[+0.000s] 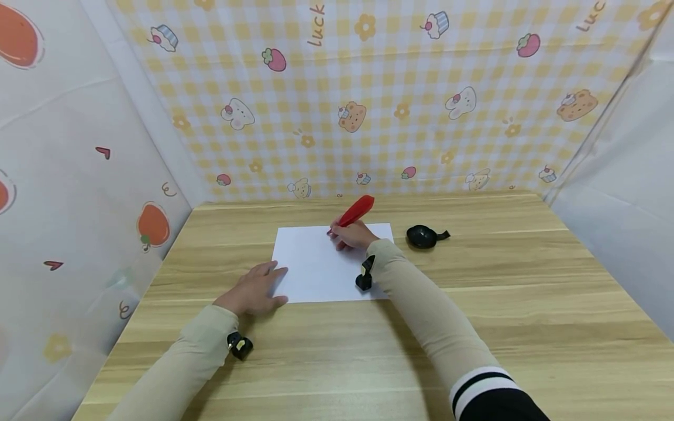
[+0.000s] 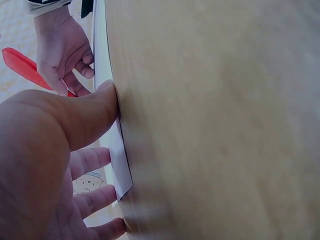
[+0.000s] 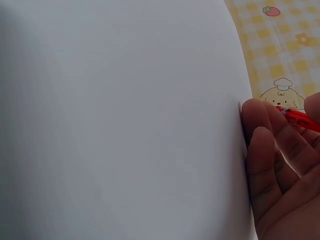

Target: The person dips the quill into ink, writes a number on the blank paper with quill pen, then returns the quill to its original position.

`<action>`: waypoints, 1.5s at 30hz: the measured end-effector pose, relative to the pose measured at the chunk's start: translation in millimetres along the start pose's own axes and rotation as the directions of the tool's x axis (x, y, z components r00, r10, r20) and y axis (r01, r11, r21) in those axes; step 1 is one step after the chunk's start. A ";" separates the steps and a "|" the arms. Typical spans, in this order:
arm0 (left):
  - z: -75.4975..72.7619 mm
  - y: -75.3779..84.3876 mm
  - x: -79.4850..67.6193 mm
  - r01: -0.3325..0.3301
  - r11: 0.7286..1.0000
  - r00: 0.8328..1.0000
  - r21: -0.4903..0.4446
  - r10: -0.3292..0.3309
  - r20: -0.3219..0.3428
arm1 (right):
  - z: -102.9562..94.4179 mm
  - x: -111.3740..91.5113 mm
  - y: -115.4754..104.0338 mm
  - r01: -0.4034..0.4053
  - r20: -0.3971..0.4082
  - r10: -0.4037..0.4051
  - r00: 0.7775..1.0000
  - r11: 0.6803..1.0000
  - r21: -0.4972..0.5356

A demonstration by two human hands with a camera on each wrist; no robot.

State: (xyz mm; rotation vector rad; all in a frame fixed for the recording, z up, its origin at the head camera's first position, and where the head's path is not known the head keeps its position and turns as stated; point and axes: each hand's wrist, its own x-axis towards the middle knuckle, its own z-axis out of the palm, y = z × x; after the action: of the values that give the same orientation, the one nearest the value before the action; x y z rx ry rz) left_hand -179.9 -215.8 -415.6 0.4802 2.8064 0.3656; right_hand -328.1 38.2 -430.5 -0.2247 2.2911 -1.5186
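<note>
A blank white sheet of paper [image 1: 316, 266] lies on the wooden table. My right hand [image 1: 353, 235] pinches a red pen with a broad, feather-like top [image 1: 360, 209], its tip at the upper part of the sheet. In the right wrist view, the curled fingers [image 3: 262, 170] of that hand rest against the paper and the pen's red shaft [image 3: 302, 119] shows between them. My left hand [image 1: 254, 290] lies with fingers spread at the sheet's left edge. Its thumb [image 2: 95, 110] touches the paper's near edge in the left wrist view.
To the right of the sheet sits a small black round dish-like object with a short handle [image 1: 422, 237]. A yellow checked cloth [image 1: 326, 76] hangs behind the table [image 1: 526, 292], and white cloths flank both sides. Each wrist carries a small black camera.
</note>
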 end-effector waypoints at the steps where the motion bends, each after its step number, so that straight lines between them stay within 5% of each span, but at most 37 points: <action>1: 0.2 0.0 0.1 0.001 1.000 1.000 0.000 -0.001 0.000 | 0.0 -0.6 -0.1 0.000 0.002 0.000 1.000 1.000 0.002; 45: 1.2 -1.2 0.2 -0.010 1.000 1.000 0.002 0.010 0.005 | 0.0 -12.9 -2.0 -0.025 0.082 0.023 0.996 0.999 0.022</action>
State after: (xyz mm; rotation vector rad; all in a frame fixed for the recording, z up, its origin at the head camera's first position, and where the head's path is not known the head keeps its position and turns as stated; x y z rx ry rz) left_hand -180.1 -216.5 -417.1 0.4958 2.8009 0.3632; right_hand -316.5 41.7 -425.7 -0.2480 2.2040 -1.4947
